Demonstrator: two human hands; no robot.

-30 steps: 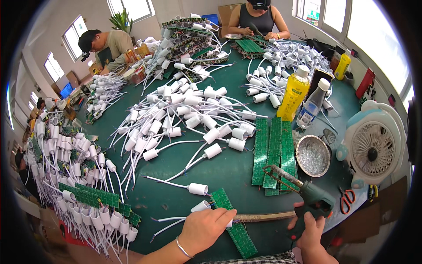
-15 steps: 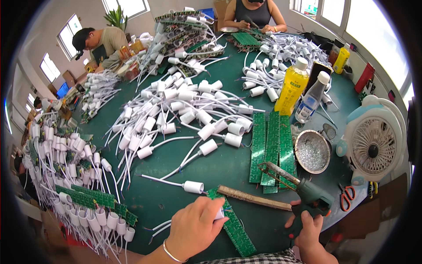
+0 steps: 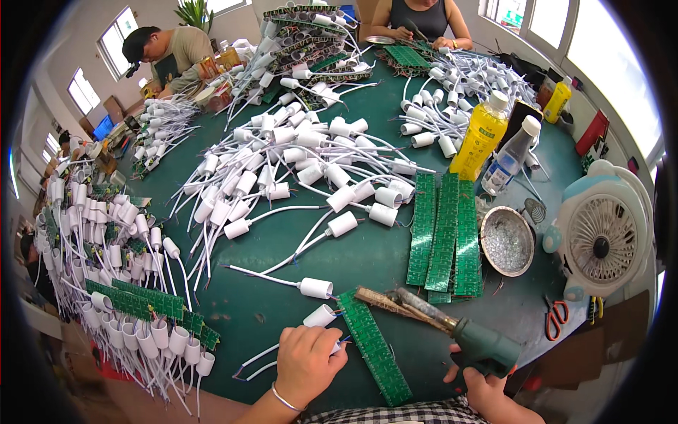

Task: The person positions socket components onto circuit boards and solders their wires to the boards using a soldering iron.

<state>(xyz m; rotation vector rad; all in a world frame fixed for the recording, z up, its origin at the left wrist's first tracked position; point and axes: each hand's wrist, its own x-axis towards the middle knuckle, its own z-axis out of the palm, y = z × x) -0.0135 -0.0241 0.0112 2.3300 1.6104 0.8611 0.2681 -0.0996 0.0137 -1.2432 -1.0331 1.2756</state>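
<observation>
My left hand (image 3: 307, 364) is closed around a white lamp holder (image 3: 335, 348), mostly hidden by the fingers, its thin wire ends pointing toward a green circuit board strip (image 3: 378, 353). My right hand (image 3: 484, 389) grips the handle of a dark green soldering gun (image 3: 487, 346). The gun's barrel points left, over a wooden stick (image 3: 371, 295) that lies against the strip's far end. Just beyond my left hand rests another white lamp holder (image 3: 320, 316), with its wires at the strip's edge. A further lamp holder (image 3: 315, 287) lies by the strip's top corner.
Loose lamp holders (image 3: 282, 155) with white cables are heaped mid-table. Stacked circuit strips (image 3: 441, 233), a metal bowl (image 3: 510, 273), bottles (image 3: 482, 138), scissors (image 3: 556, 319) and a fan (image 3: 600, 244) stand right. Wired boards (image 3: 134, 304) hang over the left edge. Two people work across the table.
The soldering gun has swung left and down, from above the stacked strips to over the wooden stick. My left hand has shifted slightly nearer me, uncovering a lamp holder beside the strip.
</observation>
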